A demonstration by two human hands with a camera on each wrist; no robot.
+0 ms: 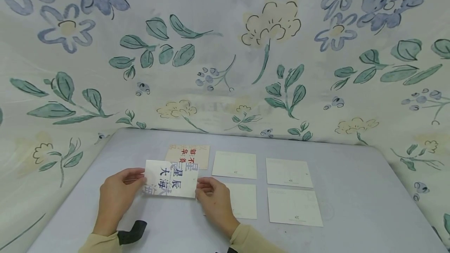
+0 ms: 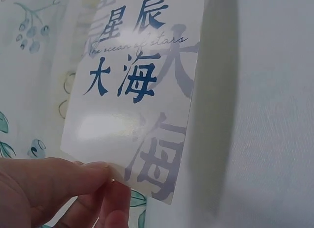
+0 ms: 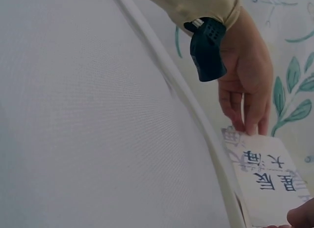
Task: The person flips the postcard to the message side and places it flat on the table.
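Both hands, left hand (image 1: pixel 116 194) and right hand (image 1: pixel 215 202), pinching blue-lettered card (image 1: pixel 172 179) above bench (image 1: pixel 351 206) front edge; five cards (image 1: pixel 288 173) lying rightward, open room left.

A pale grey surface (image 1: pixel 351 190) is carrying several cards lying flat. At the far left a beige card with red and dark characters (image 1: pixel 188 155) is lying face up. Just to its right, four blank cream cards are sitting in two rows: far left (image 1: pixel 234 164), far right (image 1: pixel 289 172), near left (image 1: pixel 243 201), which is lying partly hidden, and near right (image 1: pixel 294 207). A floral cloth (image 1: pixel 225 57) is rising behind and around the surface.
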